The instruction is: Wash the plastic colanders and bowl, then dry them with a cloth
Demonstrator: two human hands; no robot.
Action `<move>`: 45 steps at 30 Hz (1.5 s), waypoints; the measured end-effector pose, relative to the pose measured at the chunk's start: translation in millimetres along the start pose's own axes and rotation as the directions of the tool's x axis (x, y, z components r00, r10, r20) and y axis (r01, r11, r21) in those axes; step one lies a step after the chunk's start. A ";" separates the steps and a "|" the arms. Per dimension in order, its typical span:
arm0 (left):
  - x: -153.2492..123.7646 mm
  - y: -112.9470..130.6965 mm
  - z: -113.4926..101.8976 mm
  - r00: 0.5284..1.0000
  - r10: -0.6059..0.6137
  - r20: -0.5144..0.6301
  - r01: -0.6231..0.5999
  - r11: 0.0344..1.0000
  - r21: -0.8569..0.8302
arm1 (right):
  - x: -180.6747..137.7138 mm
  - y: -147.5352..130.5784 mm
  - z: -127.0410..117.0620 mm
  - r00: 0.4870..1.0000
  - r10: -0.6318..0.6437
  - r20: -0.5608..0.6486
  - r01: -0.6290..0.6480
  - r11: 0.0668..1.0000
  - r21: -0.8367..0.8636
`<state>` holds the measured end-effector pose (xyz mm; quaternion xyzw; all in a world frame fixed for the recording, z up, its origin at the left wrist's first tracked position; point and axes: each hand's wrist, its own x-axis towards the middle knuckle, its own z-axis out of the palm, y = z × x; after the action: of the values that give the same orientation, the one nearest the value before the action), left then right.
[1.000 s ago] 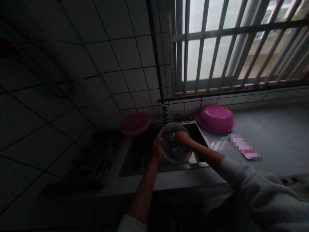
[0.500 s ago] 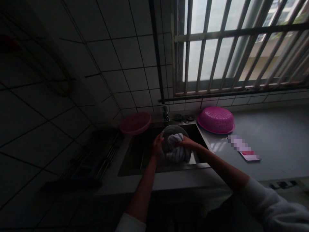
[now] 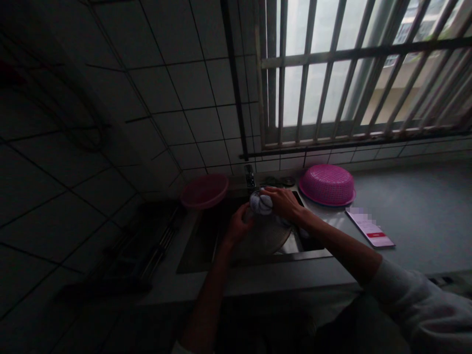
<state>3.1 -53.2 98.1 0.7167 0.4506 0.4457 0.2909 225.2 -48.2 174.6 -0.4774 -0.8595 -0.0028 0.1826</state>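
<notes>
Over the sink [image 3: 206, 246], my left hand [image 3: 239, 225] is closed on the left edge of a round, grey, dish-shaped vessel [image 3: 263, 237]. The vessel is tilted, and the dim light hides whether it is a bowl or a lid. My right hand [image 3: 283, 202] has its fingers wrapped round a bunched white-and-grey cloth [image 3: 261, 202]. This cloth presses against the vessel's far rim, close to my left fingertips. Behind both hands stands the faucet [image 3: 250, 174].
A pink basin [image 3: 205, 191] rests at the sink's back left corner. To the right, an upturned pink basket [image 3: 327, 184] and a phone [image 3: 372, 230] lie on the counter [image 3: 416, 206]. A dark rack-like object [image 3: 158, 250] is at left. Window bars [image 3: 332, 64] rise behind.
The cloth has moved from inside the vessel up to its far rim, with my right hand. The vessel has tilted, and more of its near surface shows.
</notes>
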 end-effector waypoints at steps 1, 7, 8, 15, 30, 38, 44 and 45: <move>2.2 13.3 -4.6 1.000 -0.019 0.007 0.018 0.990 0.137 | 1.9 -5.5 0.6 1.000 -0.008 0.001 0.008 1.000 -0.013; 5.5 64.1 -23.5 0.996 0.004 -0.088 0.043 0.851 0.524 | 5.7 -40.3 -6.1 0.999 -0.029 -0.037 0.029 1.000 0.001; 4.5 63.9 -25.2 0.995 0.008 -0.099 0.047 0.838 0.543 | 5.5 -43.9 -8.1 0.999 -0.022 -0.038 0.022 1.000 0.005; -2.0 37.2 -51.2 0.972 0.144 -0.187 -0.033 0.867 0.497 | 8.1 -22.5 0.9 0.981 0.087 -0.171 -0.058 0.984 0.167; -13.7 44.3 -37.0 0.960 0.146 -0.238 -0.002 0.855 0.519 | -7.8 -26.4 11.3 0.984 0.108 -0.139 -0.084 0.982 0.169; -16.4 57.7 -38.6 0.924 0.309 -0.225 -0.169 0.859 0.484 | -21.6 -48.6 -21.3 0.987 0.008 -0.158 0.019 0.985 0.173; -22.3 45.2 -59.8 0.728 0.152 -0.669 0.009 0.973 0.232 | -16.3 1.7 9.7 0.887 0.243 -0.393 0.015 0.836 0.549; -23.3 40.4 -61.1 0.702 0.112 -0.704 0.017 0.985 0.174 | -15.6 7.5 18.0 0.871 0.287 -0.400 0.010 0.801 0.598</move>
<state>-40.9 -90.5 148.9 0.5227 0.5449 0.6553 0.0221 233.2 -53.7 151.6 -0.4463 -0.7090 0.1581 0.5226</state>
